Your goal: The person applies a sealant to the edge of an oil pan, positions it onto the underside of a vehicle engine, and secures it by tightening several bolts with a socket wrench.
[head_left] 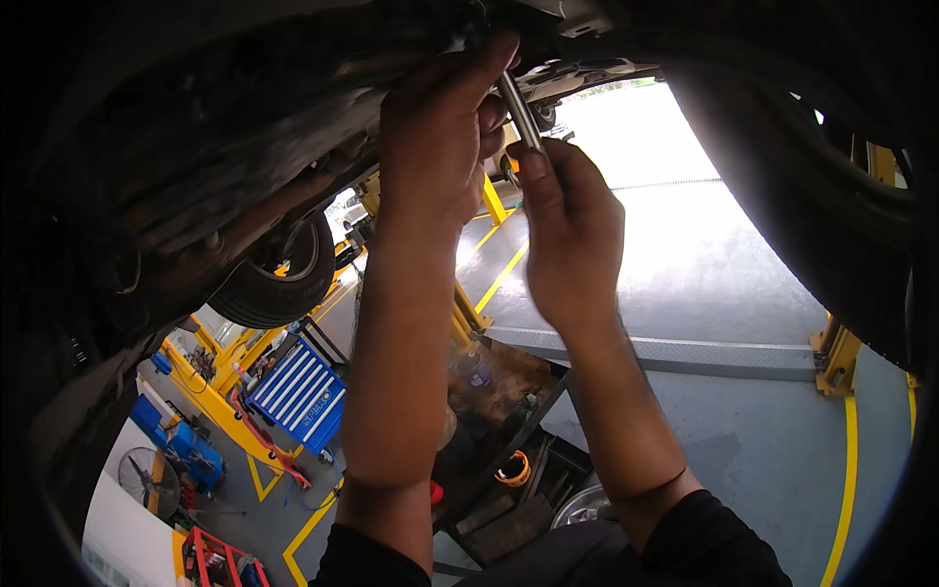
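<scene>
Overhead, under a raised car's dark underbody (264, 157), both my hands are lifted. My right hand (577, 220) is closed round the lower end of a slim, shiny metal tool handle (521, 110), thumb laid along it. My left hand (435, 147) is closed at the handle's upper end, its fingers curled beside the bar. The top of the tool is hidden behind my left fingers and in the shadow of the underbody, so its head does not show.
A large tyre (782, 196) hangs close on the right, another wheel (284, 279) on the left. Below are a dark workbench-like stand (518, 377) with an orange-rimmed cup (514, 468), a blue tool cabinet (298, 391), yellow lift posts (836, 357) and a fan (149, 479).
</scene>
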Demonstrator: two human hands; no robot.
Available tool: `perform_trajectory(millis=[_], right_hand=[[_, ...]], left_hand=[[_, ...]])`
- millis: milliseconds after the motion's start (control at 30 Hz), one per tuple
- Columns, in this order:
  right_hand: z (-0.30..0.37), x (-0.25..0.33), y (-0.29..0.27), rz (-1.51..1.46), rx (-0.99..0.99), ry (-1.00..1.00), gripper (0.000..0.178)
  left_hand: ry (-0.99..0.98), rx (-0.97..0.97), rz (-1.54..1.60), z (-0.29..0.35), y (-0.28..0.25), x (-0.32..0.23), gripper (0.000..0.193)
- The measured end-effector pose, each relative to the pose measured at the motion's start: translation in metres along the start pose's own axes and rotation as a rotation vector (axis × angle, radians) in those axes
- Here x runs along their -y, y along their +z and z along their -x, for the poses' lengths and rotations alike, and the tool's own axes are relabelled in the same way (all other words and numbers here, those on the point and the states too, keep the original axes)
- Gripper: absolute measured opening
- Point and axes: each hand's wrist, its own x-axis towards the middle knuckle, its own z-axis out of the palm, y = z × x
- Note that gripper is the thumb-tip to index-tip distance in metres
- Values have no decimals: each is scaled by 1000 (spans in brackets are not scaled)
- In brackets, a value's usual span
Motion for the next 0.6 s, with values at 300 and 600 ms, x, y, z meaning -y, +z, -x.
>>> perform_trajectory(millis=[300,600], right_hand=[[1,15,-4,42,16,16,32],[-8,19,-18,-1027,286,610,27]], left_hand=[[-16,58,43,0,-7,0,29],[-42,159,129,1,-10,1,24]])
